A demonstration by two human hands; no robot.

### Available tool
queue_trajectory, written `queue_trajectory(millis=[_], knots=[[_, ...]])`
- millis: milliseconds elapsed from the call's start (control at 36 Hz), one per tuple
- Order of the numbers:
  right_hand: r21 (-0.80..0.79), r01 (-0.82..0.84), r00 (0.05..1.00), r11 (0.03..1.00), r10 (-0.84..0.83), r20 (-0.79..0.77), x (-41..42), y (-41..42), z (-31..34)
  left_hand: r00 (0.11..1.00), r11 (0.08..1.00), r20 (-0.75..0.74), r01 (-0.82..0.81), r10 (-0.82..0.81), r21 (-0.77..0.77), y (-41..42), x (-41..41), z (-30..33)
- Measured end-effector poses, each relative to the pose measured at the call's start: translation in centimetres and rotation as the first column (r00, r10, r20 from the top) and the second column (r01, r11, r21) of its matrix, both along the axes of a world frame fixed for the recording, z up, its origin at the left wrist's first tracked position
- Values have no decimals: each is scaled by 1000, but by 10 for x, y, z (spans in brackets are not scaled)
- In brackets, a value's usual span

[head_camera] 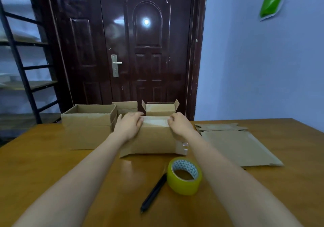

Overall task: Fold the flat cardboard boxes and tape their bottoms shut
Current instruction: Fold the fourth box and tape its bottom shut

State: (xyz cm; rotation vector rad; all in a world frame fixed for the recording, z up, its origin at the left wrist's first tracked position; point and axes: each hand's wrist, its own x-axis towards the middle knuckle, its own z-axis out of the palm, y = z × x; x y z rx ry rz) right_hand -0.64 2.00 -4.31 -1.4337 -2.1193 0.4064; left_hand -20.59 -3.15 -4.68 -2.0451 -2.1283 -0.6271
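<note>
A folded cardboard box (152, 142) stands bottom-up at the table's middle, with a strip of clear tape across its top and down its right side. My left hand (128, 126) rests on the box's top left edge, fingers laid over the tape. My right hand (180, 124) presses the top right edge with its fingers curled down on the tape. A yellow tape roll (184, 176) lies in front of the box, and a black pen-like cutter (154, 192) lies beside it. Flat cardboard blanks (238, 146) are stacked to the right.
An open assembled box (89, 126) stands left of the one I hold. Two more boxes (160, 109) stand behind, at the table's far edge. The wooden table (43, 165) faces a dark door (147, 42). A black ladder and shelves stand at the left.
</note>
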Motion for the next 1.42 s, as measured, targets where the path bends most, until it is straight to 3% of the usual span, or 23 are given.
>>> queue_trajectory(millis=[111, 222, 306, 417, 528, 583, 639, 750, 1417], knots=[[-5, -9, 980, 1000, 8, -197, 12, -13, 16, 993, 971, -118, 40, -13, 236, -8, 14, 18], [117, 155, 932, 981, -106, -348, 26, -21, 21, 980, 851, -168, 177, -106, 494, -33, 34, 18], [219, 228, 908, 949, -126, -399, 36, -29, 12, 958, 892, -100, 287, -269, 351, -53, 49, 3], [209, 78, 934, 975, 2, -357, 46, -44, -11, 943, 943, -34, 333, -332, 14, -65, 61, -39], [47, -81, 975, 996, 89, -204, 55, -53, -38, 898, 898, 350, 362, -265, -249, -66, 68, -79], [-95, -159, 984, 983, 151, -93, 60, -56, -49, 837, 889, 486, 397, -250, -227, -67, 70, -90], [-222, -202, 979, 954, 205, -10, 65, -58, -59, 813, 888, 517, 417, -268, -195, -66, 70, -94], [-408, -236, 969, 882, 245, -30, 72, -59, -76, 800, 866, 519, 457, -301, -204, -63, 71, -97], [-327, -167, 985, 930, 142, -99, 100, -41, -81, 760, 786, 573, 542, -307, -297, -61, 73, -92]])
